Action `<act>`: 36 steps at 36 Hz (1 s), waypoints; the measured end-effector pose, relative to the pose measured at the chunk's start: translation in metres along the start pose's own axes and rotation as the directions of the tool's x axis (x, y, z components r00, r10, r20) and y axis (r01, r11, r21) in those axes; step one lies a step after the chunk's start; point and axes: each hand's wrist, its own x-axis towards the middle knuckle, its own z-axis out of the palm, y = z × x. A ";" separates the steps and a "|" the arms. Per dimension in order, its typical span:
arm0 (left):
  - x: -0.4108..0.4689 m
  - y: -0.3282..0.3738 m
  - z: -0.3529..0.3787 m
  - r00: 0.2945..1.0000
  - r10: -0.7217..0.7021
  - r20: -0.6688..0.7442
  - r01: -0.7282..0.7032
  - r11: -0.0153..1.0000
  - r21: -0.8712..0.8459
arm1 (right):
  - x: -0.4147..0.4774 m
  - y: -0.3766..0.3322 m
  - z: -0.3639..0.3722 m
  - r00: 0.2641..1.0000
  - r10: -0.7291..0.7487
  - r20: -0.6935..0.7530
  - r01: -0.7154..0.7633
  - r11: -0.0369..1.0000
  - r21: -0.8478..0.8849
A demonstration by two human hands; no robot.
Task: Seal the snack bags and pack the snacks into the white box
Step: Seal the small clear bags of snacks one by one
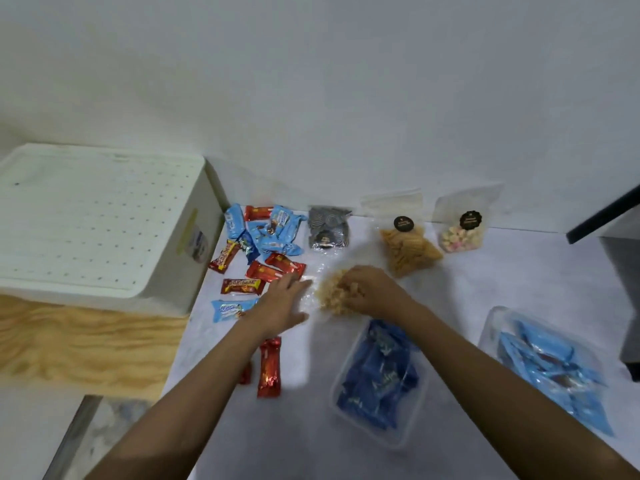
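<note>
Crosswise, snack bag (329, 292) points left; left fingers (293, 283) press flat, right fingers (351, 288) grip it.

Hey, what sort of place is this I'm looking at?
Most likely a plain indoor packing corner, not clearly a home or shop: a white table against a bare wall, a lidded white box on a plywood surface, and wrapped candy bars and clear snack bags laid out.

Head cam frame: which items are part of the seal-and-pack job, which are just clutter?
Job: white box, clear snack bag under left hand and right hand, dark cookie bag, chips bag, marshmallow bag, loose wrapped bars, dark-blue packet tub, light-blue packet tub.
Lying about: wooden board under the box, dark-edged unit at right.
</note>
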 end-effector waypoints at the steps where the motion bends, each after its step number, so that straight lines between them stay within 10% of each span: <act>1: 0.000 -0.001 -0.001 1.000 0.011 0.007 -0.011 1.000 0.015 | 0.003 -0.005 0.009 0.998 -0.015 0.058 0.019 0.997 -0.071; 9: 0.008 -0.023 -0.004 0.993 0.117 0.009 -0.117 0.993 0.028 | 0.009 -0.035 0.043 0.974 -0.048 0.221 0.164 0.821 -0.546; 18: 0.012 -0.023 -0.001 0.971 0.184 -0.150 -0.181 0.983 0.031 | 0.017 -0.029 0.060 0.961 -0.228 0.153 0.272 0.708 -0.652; 26: 0.012 -0.028 -0.017 0.938 0.238 -0.254 -0.254 0.967 -0.032 | 0.011 -0.030 0.017 0.988 -0.112 -0.110 0.097 0.986 -0.132; 36: 0.028 0.040 -0.071 0.840 0.109 -0.532 -0.391 0.801 -0.453 | -0.013 -0.022 -0.059 0.910 0.135 -0.392 0.048 0.905 0.424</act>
